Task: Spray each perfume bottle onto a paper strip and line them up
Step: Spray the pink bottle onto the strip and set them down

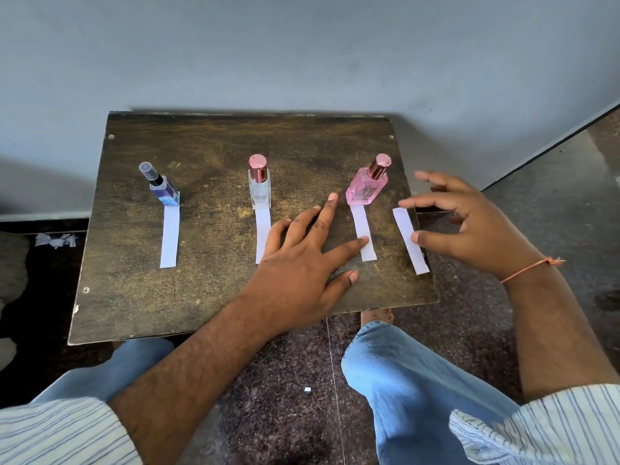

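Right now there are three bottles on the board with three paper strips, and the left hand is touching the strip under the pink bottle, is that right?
Not quite: the head view shows four strips, not three. The fourth strip lies at the right with no bottle, by the right hand. The rest holds: three bottles on the board, and the left hand touches the strip under the pink bottle.

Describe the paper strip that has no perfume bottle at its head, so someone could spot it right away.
Start at the dark wooden table and look to its right edge. Four white strips lie there; the spare strip is the rightmost, beyond the pink bottle. Unlike the other three, it lies slanted with no bottle at its top, and the right hand hovers over it.
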Tool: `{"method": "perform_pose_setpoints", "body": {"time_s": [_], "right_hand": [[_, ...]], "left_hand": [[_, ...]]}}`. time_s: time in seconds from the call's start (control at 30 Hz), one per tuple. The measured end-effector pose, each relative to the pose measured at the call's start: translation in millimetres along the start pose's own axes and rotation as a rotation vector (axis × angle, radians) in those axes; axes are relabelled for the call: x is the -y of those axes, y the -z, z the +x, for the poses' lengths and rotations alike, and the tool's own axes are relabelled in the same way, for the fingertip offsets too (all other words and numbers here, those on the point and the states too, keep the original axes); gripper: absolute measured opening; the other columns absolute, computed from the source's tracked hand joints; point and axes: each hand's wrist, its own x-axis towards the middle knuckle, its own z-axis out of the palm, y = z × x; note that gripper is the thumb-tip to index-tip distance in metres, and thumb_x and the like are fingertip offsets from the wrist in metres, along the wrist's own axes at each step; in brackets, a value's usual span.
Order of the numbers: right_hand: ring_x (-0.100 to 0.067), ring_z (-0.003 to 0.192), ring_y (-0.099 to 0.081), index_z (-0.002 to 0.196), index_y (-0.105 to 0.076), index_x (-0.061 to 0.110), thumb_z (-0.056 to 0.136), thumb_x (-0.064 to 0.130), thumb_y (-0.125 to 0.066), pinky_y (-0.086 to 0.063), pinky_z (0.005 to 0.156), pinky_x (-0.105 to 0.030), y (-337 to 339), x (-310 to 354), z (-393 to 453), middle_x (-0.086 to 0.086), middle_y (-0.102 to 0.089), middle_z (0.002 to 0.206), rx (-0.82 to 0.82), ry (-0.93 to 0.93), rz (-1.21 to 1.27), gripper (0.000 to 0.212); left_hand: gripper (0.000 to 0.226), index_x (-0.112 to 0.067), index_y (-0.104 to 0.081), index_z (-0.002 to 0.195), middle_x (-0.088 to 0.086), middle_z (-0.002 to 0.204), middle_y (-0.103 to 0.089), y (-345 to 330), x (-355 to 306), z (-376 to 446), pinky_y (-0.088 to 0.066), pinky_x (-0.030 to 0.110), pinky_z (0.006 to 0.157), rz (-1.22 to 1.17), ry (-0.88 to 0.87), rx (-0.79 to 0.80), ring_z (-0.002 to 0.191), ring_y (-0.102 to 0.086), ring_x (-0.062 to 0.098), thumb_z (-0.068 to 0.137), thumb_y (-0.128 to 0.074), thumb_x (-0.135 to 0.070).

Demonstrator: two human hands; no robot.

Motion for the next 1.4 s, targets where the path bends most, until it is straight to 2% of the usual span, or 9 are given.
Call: {"method": "perform_pose_setpoints", "body": {"time_s": [0.2, 0.47, 0.67, 0.77, 0.87, 1.03, 1.2, 1.3, 1.4], "right_hand": [[-0.017, 0.161, -0.032, 0.135, -0.063, 0.065, 0.078, 0.052, -0.090, -0.028, 0.129, -0.065, 3, -19, -4, 0.020, -0.038, 0.170, 0.111, -0.042, -0.040, 0.065], [-0.014, 0.159, -0.034, 0.137, -0.065, 0.060, 0.079, 0.051, -0.090, -0.028, 0.130, -0.061, 2, -15, -3, 0.019, -0.043, 0.168, 0.091, -0.036, -0.025, 0.064], [0.002, 0.153, -0.041, 0.133, -0.072, 0.050, 0.085, 0.045, -0.090, -0.036, 0.127, -0.046, 5, -2, -7, 0.016, -0.051, 0.163, 0.022, -0.002, 0.063, 0.051], [0.001, 0.149, -0.047, 0.134, -0.073, 0.045, 0.091, 0.043, -0.076, -0.042, 0.125, -0.049, 3, -3, -5, 0.013, -0.057, 0.158, -0.056, 0.022, 0.076, 0.043], [-0.004, 0.150, -0.047, 0.144, -0.067, 0.039, 0.098, 0.048, -0.064, -0.043, 0.123, -0.053, -2, 2, -4, 0.016, -0.056, 0.157, -0.167, 0.004, 0.026, 0.047], [-0.022, 0.164, -0.027, 0.166, -0.041, 0.020, 0.107, 0.046, -0.044, -0.021, 0.135, -0.048, -28, 24, -4, -0.002, -0.037, 0.175, -0.214, -0.095, -0.110, 0.065], [-0.023, 0.169, -0.005, 0.172, -0.023, 0.025, 0.108, 0.053, -0.038, -0.011, 0.130, -0.073, -66, 76, -31, 0.005, -0.012, 0.183, -0.241, -0.224, -0.222, 0.072], [-0.019, 0.169, 0.002, 0.172, -0.019, 0.026, 0.112, 0.044, -0.043, -0.004, 0.125, -0.078, -85, 118, -57, 0.009, -0.005, 0.183, -0.250, -0.246, -0.239, 0.068], [-0.016, 0.169, 0.003, 0.173, -0.019, 0.028, 0.111, 0.044, -0.040, -0.005, 0.124, -0.080, -98, 148, -87, 0.011, -0.005, 0.183, -0.221, -0.238, -0.248, 0.068]], "left_hand": [[0.070, -0.045, -0.018, 0.169, -0.001, 0.183, 0.015, -1, -3, 0, -0.016, 0.057, 0.132, -0.001, 0.019, -0.008, 0.168, -0.007, 0.026, 0.105, -0.025, -0.069], [0.071, -0.043, -0.016, 0.170, -0.002, 0.184, 0.009, -6, -1, 0, -0.017, 0.057, 0.131, 0.041, 0.028, -0.031, 0.167, -0.010, 0.025, 0.105, -0.025, -0.070], [0.071, -0.042, -0.019, 0.170, -0.001, 0.184, 0.004, -8, -1, 0, -0.018, 0.057, 0.130, 0.050, 0.029, -0.051, 0.166, -0.013, 0.026, 0.105, -0.026, -0.070], [0.072, -0.042, -0.017, 0.170, -0.002, 0.184, 0.005, -8, -1, 0, -0.017, 0.056, 0.130, 0.044, 0.033, -0.048, 0.166, -0.013, 0.026, 0.105, -0.027, -0.070], [0.071, -0.041, -0.015, 0.171, -0.003, 0.184, 0.007, -7, -3, -2, -0.017, 0.056, 0.130, 0.028, 0.026, -0.049, 0.166, -0.012, 0.025, 0.106, -0.026, -0.069], [0.068, -0.038, -0.020, 0.171, -0.004, 0.184, -0.004, 1, -3, -9, -0.018, 0.056, 0.130, -0.040, 0.031, -0.070, 0.165, -0.015, 0.024, 0.108, -0.027, -0.062], [0.063, -0.033, -0.031, 0.168, -0.004, 0.179, -0.026, 20, -13, -28, -0.021, 0.058, 0.128, -0.028, 0.017, -0.128, 0.161, -0.029, 0.026, 0.109, -0.028, -0.055], [0.062, -0.031, -0.031, 0.169, -0.004, 0.179, -0.028, 31, -27, -45, -0.019, 0.059, 0.126, 0.004, 0.038, -0.172, 0.160, -0.032, 0.026, 0.110, -0.027, -0.051], [0.060, -0.029, -0.031, 0.169, -0.003, 0.178, -0.030, 47, -43, -63, -0.027, 0.058, 0.121, 0.031, 0.077, -0.216, 0.157, -0.036, 0.026, 0.111, -0.028, -0.047]]}}
